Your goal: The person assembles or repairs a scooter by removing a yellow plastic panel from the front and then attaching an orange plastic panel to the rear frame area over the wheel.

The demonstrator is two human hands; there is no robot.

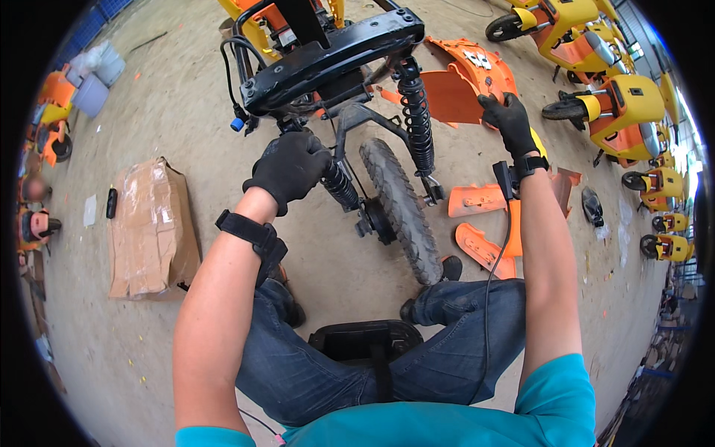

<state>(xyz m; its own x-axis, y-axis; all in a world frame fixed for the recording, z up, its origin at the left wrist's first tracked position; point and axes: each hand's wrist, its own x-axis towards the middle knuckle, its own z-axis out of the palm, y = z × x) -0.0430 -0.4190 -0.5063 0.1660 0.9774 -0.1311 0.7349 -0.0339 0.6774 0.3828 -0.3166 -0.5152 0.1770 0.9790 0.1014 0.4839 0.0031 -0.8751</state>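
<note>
In front of me a scooter's bare black rear frame (335,56) stands over its knobbly wheel (402,208), with a coil-spring shock absorber on each side. My left hand (289,167), in a black glove, is closed around the upper part of the left shock absorber (341,186). The right shock absorber (417,112) runs down towards the wheel hub. My right hand (510,123), also gloved, is raised to the right of the frame, beside a large orange body panel (465,78). Its fingers are curled together; whatever may be in them is hidden.
Orange plastic pieces (484,249) lie on the floor at the right of the wheel. A taped cardboard box (153,227) sits at the left. Yellow-and-orange scooters (629,112) line the right side. A cable (493,298) hangs by my right forearm.
</note>
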